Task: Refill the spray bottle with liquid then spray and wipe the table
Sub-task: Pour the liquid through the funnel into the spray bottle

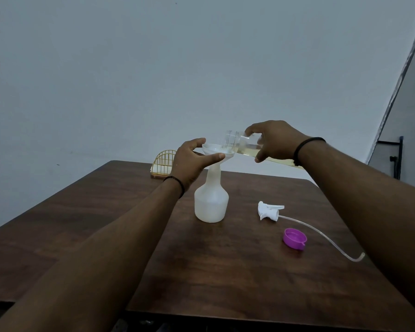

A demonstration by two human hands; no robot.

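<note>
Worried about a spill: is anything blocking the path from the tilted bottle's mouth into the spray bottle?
Nothing visible blocks it. The clear bottle in the right hand tips over the funnel, which sits in the spray bottle neck, steadied by the left hand.

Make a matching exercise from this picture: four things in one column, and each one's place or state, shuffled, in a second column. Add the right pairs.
Things
1. funnel
2. purple cap
3. spray head
4. clear bottle

Places or states
A. tipped over in the right hand, pale yellow liquid inside
B. lying on the table with its long tube trailing right
C. sitting in the neck of the white bottle, steadied by the left hand
D. lying open side up on the table, nearest the camera

Pairs: 1-C, 2-D, 3-B, 4-A
</note>
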